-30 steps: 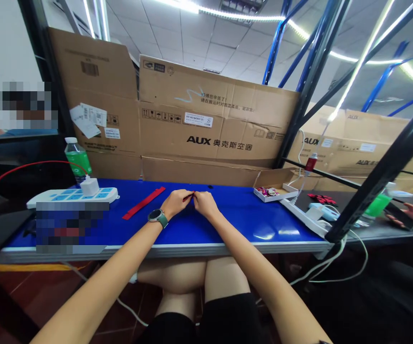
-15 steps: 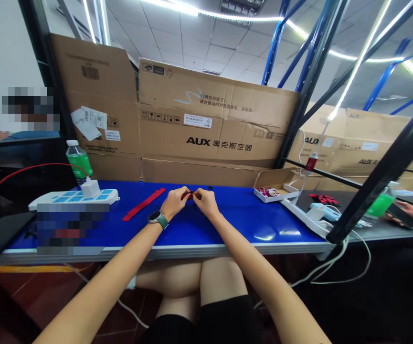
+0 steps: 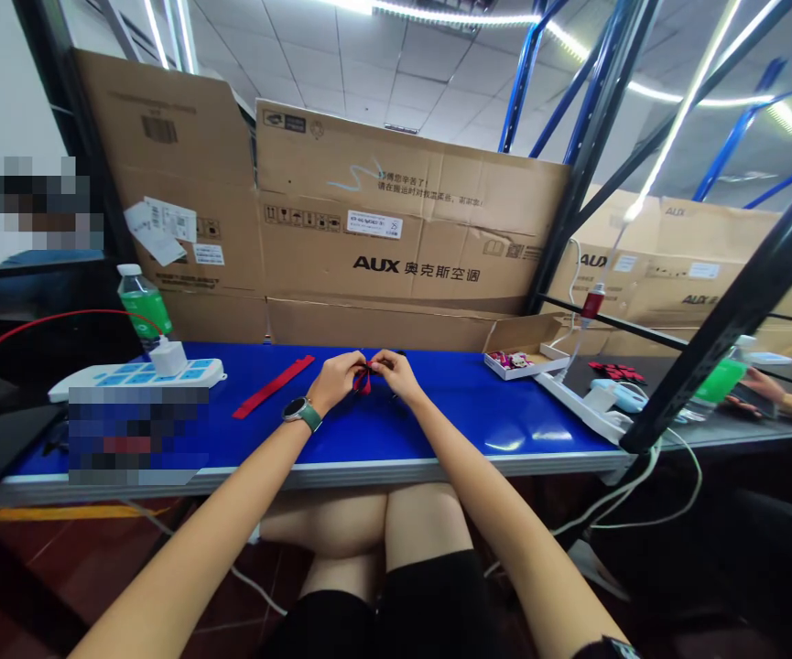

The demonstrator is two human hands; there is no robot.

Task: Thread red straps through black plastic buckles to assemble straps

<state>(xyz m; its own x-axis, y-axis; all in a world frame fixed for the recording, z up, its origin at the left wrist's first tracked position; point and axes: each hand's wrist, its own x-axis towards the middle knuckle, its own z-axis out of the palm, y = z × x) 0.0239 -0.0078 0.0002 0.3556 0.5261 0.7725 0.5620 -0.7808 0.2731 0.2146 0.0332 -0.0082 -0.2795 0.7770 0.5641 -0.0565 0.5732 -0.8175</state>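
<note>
My left hand (image 3: 336, 381), with a green-strapped watch on the wrist, is closed in a pinch over the blue table (image 3: 471, 407). Close beside it, my right hand (image 3: 399, 376) pinches too. Between the fingertips of both hands is a small red and dark piece (image 3: 363, 383), like ribbon or fabric; its lower part hangs below the fingers and its exact kind is too small to tell. To the left of my hands a flat red strip (image 3: 274, 387) lies slantwise on the table, touched by neither hand.
A white power strip (image 3: 80, 383) with a plugged-in charger and a green-labelled bottle (image 3: 141, 302) stand at left. An open box (image 3: 526, 369) of small wrapped pieces sits at right, by another power strip (image 3: 584, 414) and a rack post. Cardboard (image 3: 396, 302) walls the back. Other people sit at both sides.
My hands stay together, with the fingertips slightly raised. More of the red piece now shows below them. The whole view has shifted a little.
</note>
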